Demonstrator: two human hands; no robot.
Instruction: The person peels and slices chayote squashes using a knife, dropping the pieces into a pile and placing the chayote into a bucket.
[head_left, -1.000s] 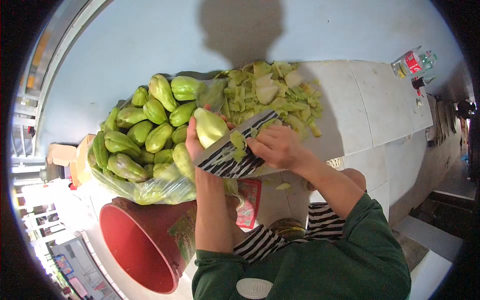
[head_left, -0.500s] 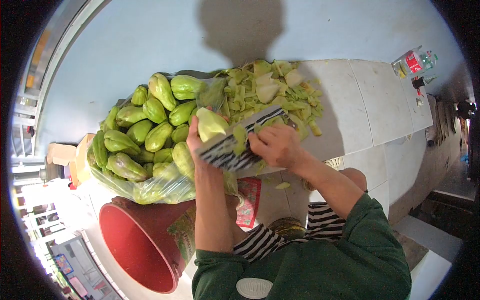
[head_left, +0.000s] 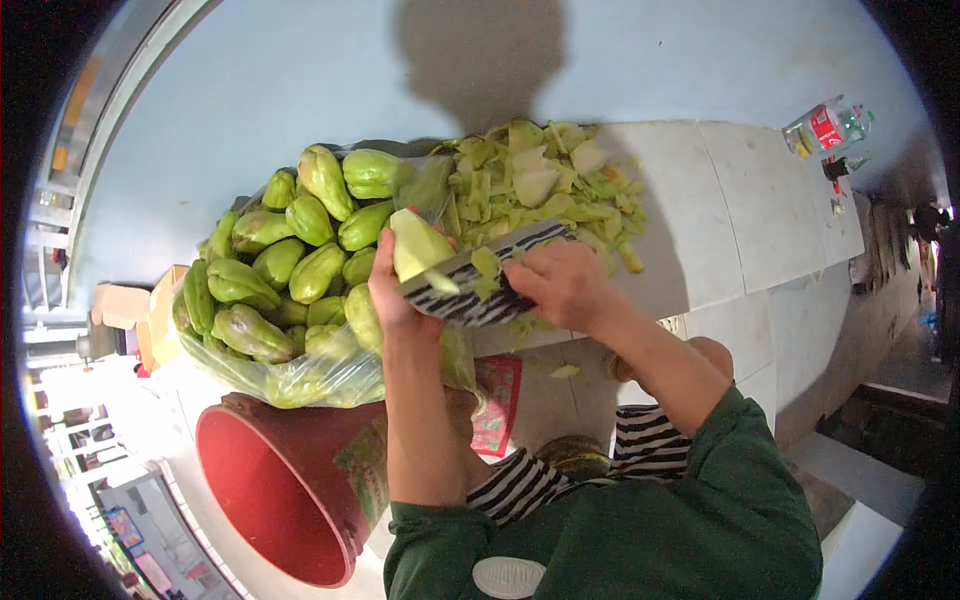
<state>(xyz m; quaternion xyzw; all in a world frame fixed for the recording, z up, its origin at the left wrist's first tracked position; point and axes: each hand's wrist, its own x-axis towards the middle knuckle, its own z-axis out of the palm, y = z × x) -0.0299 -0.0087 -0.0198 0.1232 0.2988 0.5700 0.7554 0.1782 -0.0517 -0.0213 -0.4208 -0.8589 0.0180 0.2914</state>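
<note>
My left hand is closed around a pale, peeled chayote and holds it above the edge of a plastic bag. In my right hand is a broad-bladed knife, its handle hidden by my fingers. The shiny blade mirrors black and white stripes and lies against the lower side of the chayote. Scraps of green peel stick to the blade, and a pale sliver shows at its left end. Unpeeled green chayotes fill the clear bag left of my hands.
A heap of peelings lies on the tiled ledge against the wall. Below the bag, a red bucket lies tipped on its side. Plastic bottles are at the ledge's far right, and a cardboard box is at left.
The knife has shifted slightly and its blade is tilted differently. A flat cut face now shows on the chayote, with a pale sliver at the blade. Both hands keep their hold.
</note>
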